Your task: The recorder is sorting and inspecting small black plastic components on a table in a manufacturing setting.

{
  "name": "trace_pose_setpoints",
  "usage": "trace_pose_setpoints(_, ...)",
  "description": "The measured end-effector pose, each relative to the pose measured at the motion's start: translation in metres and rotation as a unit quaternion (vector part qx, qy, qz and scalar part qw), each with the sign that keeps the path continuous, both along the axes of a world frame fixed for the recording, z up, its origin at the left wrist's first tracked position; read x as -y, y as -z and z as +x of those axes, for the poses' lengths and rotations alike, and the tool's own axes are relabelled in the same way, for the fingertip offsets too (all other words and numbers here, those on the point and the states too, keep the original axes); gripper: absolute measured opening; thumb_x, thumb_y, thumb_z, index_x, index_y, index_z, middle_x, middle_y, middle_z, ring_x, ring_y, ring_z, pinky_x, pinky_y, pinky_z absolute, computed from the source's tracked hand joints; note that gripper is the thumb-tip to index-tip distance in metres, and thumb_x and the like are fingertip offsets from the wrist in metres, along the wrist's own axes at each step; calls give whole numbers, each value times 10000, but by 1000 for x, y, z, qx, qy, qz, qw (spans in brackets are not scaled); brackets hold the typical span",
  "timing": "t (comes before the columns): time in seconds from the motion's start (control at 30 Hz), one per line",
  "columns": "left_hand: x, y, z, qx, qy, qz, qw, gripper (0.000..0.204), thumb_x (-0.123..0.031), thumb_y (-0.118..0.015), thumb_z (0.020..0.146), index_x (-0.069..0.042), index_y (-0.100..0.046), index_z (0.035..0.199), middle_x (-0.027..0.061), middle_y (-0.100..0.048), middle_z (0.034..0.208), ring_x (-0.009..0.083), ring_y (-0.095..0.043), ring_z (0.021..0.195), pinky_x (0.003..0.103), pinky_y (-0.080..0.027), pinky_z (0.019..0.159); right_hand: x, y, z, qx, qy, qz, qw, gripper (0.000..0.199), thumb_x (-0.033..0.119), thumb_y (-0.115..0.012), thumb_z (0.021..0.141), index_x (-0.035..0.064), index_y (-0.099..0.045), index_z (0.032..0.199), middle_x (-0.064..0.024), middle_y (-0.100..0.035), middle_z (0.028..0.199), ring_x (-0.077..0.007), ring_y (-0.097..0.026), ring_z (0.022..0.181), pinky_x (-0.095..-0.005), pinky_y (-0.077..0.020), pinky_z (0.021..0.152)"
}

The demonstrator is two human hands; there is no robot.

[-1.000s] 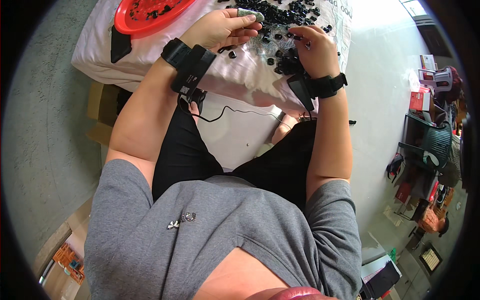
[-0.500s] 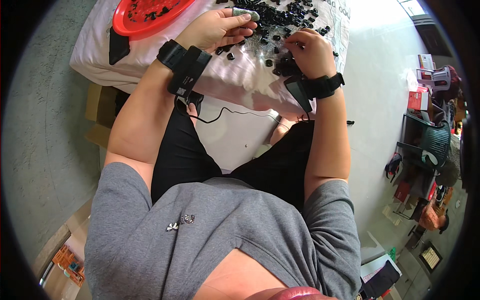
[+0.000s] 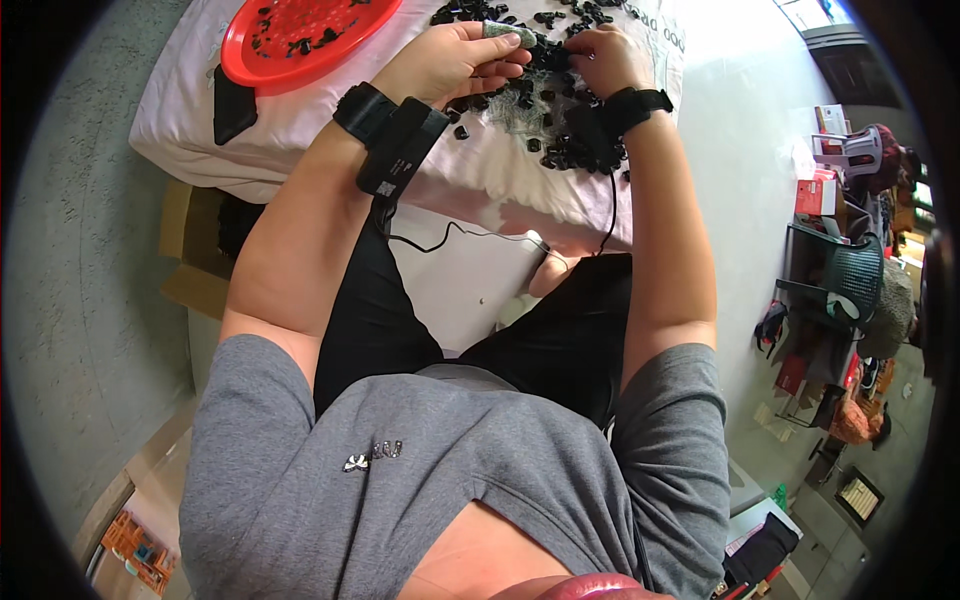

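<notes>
Over a pile of small black pieces (image 3: 555, 90) on the cloth-covered table, my left hand (image 3: 452, 62) is closed, its thumb pressed against a grey speckled piece (image 3: 508, 34). Whether that piece is held or wrapped round a finger, I cannot tell. My right hand (image 3: 612, 62) is closed in a pinch just to the right, at the pile's far side. What sits between its fingertips is too small to make out. The black pieces look glossy and chunky, scattered around and beneath both hands.
A red plastic basin (image 3: 300, 72) with dark bits in it stands at the far left of the table. Beside it lies a flat black item (image 3: 235, 105). An open cardboard box (image 3: 190, 240) is on the floor at left. Chairs (image 3: 850, 270) stand at right.
My right hand has moved away from me and slightly left, nearer the left hand. My left hand has shifted a little right. The whole view has turned slightly.
</notes>
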State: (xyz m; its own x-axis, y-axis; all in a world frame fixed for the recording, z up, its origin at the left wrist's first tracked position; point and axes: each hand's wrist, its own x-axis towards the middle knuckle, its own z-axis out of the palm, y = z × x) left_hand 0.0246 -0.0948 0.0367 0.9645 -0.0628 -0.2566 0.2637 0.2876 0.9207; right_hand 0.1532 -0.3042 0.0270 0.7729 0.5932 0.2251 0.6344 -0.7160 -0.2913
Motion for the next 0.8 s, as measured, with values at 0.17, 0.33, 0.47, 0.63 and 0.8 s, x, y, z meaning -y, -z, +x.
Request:
trace_pose_setpoints(0.17,4,-9,-4,2,-13,-11,1000,213,-210,-626,968,-36,-628,1091,59,-699,1023,105,-666,866,250,-556,789,4,-3,-4,14,-35,16,999,163,180,-744,793,118,-751,943,-85,-680,940,-271,-665,854,-375,-537,780)
trace_pose_setpoints(0.33,20,-7,-4,-30,12,-41,999,248,-261,-663,947,-67,-643,1101,38,-695,1034,100,-664,920,253,-555,808,-3,-44,-65,-33,-62,168,983,150,114,-758,792,80,-742,937,-28,-668,874,-144,-605,718,-276,-506,669)
trace_pose_setpoints(0.47,25,17,13,20,50,-126,991,274,-208,-712,907,-4,-611,1059,90,-705,976,161,-690,912,277,-585,792,-3,-51,-97,-3,-63,248,967,164,73,-745,804,64,-741,968,-15,-663,840,-103,-583,698,-240,-489,657)
trace_pose_setpoints(0.63,17,23,13,25,36,-130,991,178,-72,-720,879,-2,-667,1034,99,-709,958,174,-695,913,267,-584,852,6,-43,-103,-44,-24,256,965,144,109,-741,791,94,-756,933,-51,-679,865,-175,-651,717,-291,-527,663)
trace_pose_setpoints(0.8,3,-4,1,-9,52,-156,986,110,-109,-638,951,-37,-658,1031,7,-649,800,98,-623,707,232,-520,661,25,-18,-101,-30,-28,118,992,73,92,-710,771,85,-737,839,-83,-663,835,-280,-636,818,-379,-523,746)
